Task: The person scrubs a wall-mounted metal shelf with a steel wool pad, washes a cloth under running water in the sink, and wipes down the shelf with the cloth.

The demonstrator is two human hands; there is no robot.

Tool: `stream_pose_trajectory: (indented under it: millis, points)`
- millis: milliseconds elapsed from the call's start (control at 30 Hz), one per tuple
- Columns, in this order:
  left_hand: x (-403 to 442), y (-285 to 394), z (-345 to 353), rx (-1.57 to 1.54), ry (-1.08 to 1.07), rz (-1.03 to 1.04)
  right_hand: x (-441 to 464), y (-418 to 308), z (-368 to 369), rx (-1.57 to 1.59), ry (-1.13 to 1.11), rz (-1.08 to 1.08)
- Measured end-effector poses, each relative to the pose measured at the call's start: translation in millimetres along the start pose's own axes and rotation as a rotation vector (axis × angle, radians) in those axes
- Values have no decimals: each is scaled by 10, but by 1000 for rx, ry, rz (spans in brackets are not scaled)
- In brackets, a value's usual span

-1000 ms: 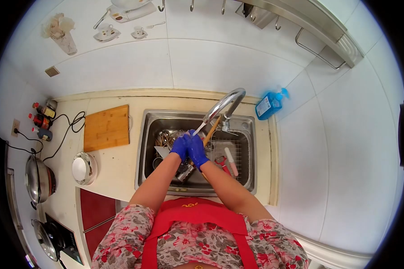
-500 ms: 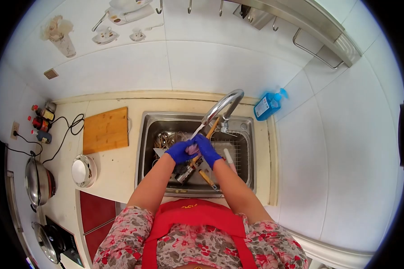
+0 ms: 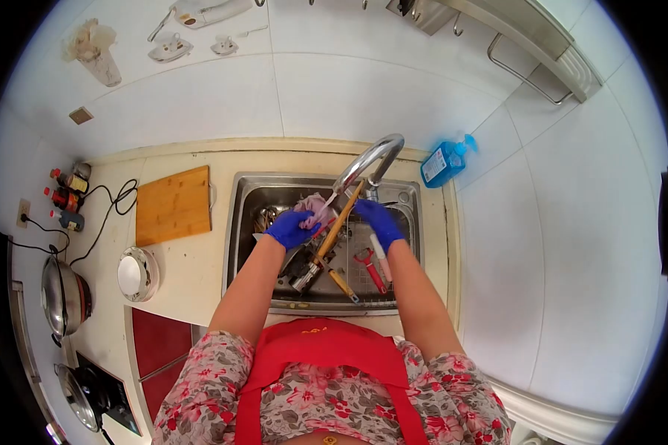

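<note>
Over the sink (image 3: pixel 234 245), my left hand (image 3: pixel 292 228) in a blue glove is closed on a pinkish-purple cloth (image 3: pixel 315 210) beside the running water of the faucet (image 3: pixel 369 161). My right hand (image 3: pixel 379 221), also gloved, is at the upper end of a long wooden-handled tool (image 3: pixel 332 236); its fingertips are partly hidden, so its grip is unclear. Below the hands lie a red peeler (image 3: pixel 369 270), a white and pink knife (image 3: pixel 381 258) and a short tool with a yellowish wooden handle (image 3: pixel 342 285). More metal utensils (image 3: pixel 266 217) sit at the sink's left.
Left of the sink are a cutting board (image 3: pixel 174 206), stacked bowls (image 3: pixel 136 274), several bottles (image 3: pixel 65 199) with a cable, and a lidded pot (image 3: pixel 64 296). A blue soap bottle (image 3: pixel 443 163) stands behind the sink's right corner. Hooks and a metal rack (image 3: pixel 527 44) hang above.
My hands, together before, have moved apart. The cloth is now with my left hand only, and my right hand has shifted right and up to the wooden-handled tool. The view has tilted slightly.
</note>
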State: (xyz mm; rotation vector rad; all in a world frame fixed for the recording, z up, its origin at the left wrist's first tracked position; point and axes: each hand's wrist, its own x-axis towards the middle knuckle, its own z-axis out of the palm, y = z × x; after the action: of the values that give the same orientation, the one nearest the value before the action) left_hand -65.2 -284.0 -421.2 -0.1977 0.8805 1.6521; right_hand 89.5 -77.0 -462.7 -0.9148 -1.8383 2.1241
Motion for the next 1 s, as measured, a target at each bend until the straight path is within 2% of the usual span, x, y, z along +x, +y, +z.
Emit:
stream_pose_trajectory:
  millis: [67,100,167,233,267,300,367,400,433,500,600,667,800,833,867,900,1000]
  points:
    - [-317,95,423,-60,37,-5,-234,-297,571,54,-181,-76]
    - [-415,146,545,-112,76,-7,-229,-282,792,108,-204,-101]
    - [16,54,43,-47,69,8,-203,-310,1149,166,-234,-128]
    - [116,72,-278,1,-522,-23,-154,-403,1416,222,-181,-306]
    - [371,-37,-504,-120,-383,26,-98,-375,1526,29,-73,-492]
    - [310,-34,-412,-119,-381,36,-86,-371,1583,31,-82,-497]
    - [260,-55,-275,-30,174,190,-63,-413,1695,-339,44,-714]
    - [192,-52,-324,-32,175,198,-101,-417,1759,-282,66,-694]
    - [107,-63,-389,722,265,483,-115,-436,1792,-282,62,-698]
    - [120,-108,-509,1485,339,747,-122,-426,1820,-251,48,-633]
    - [156,-127,-489,1545,412,935,-144,-438,1801,-290,73,-569]
    - [118,-107,-418,1801,402,981,-145,-443,1817,-251,82,-564]
    - [-67,-77,-209,1627,388,979,-120,-475,1805,-269,134,-562]
    - [-50,-90,-201,1394,395,1009,-127,-485,1795,-268,138,-563]
    - [-69,-84,-156,1159,397,1030,-150,-521,1782,-179,111,-466]
    - [-96,-75,-122,1160,393,1031,-178,-568,1774,-91,84,-370]
    - [-225,-11,23,1057,339,933,-86,-514,1725,-112,116,-413]
